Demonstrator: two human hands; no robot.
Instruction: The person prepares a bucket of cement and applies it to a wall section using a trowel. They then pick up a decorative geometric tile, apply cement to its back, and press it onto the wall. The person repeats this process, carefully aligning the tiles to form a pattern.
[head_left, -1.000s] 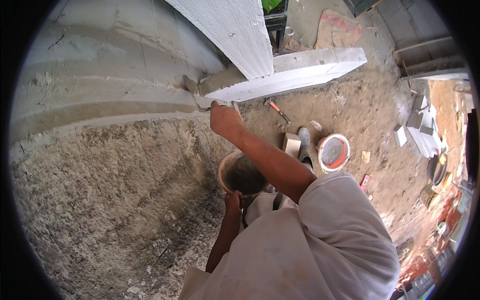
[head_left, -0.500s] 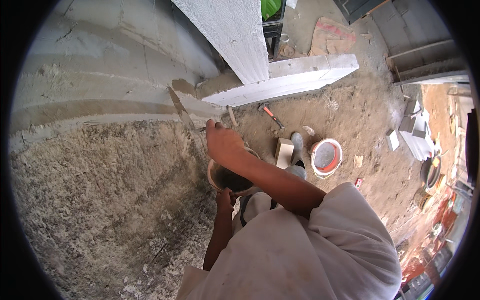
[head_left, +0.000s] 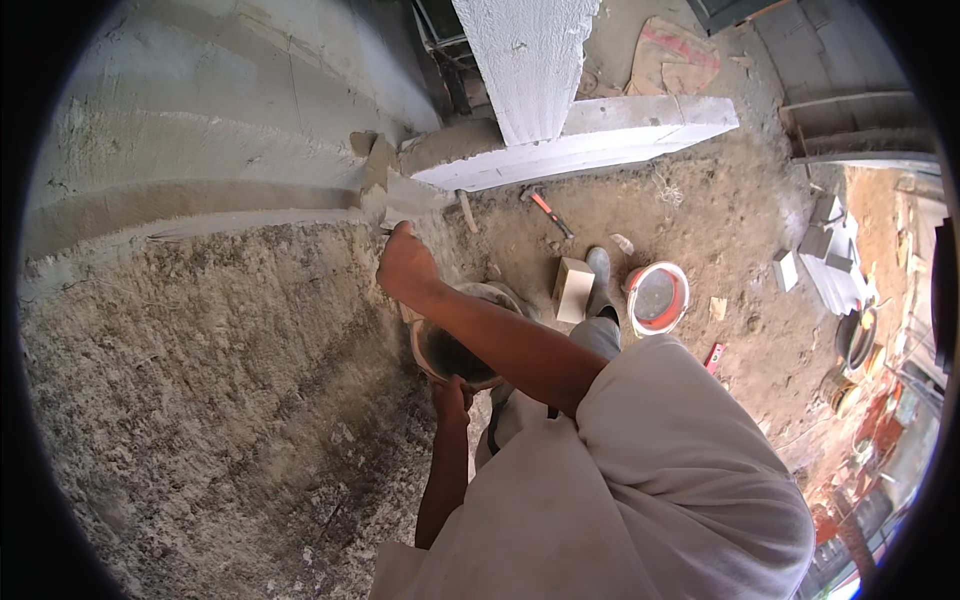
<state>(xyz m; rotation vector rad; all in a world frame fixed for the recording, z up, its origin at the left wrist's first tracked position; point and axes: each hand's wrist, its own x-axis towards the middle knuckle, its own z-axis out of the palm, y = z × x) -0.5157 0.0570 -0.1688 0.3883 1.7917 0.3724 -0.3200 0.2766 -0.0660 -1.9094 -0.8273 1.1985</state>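
Close in, the left hand [head_left: 453, 396] clutches a bucket [head_left: 417, 345] by its near rim — the right hand [head_left: 408, 266], curled around a trowel [head_left: 374, 188], holds the blade at the grey wall's [head_left: 200, 150] lower edge — while dirt floor [head_left: 720, 230] opens out between a pail [head_left: 660, 323] and the low white block wall [head_left: 590, 150].

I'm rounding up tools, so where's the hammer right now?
In the head view, the hammer lies on the dirt floor, above and right of centre, between the low white wall and the tan block beside the grey boot.
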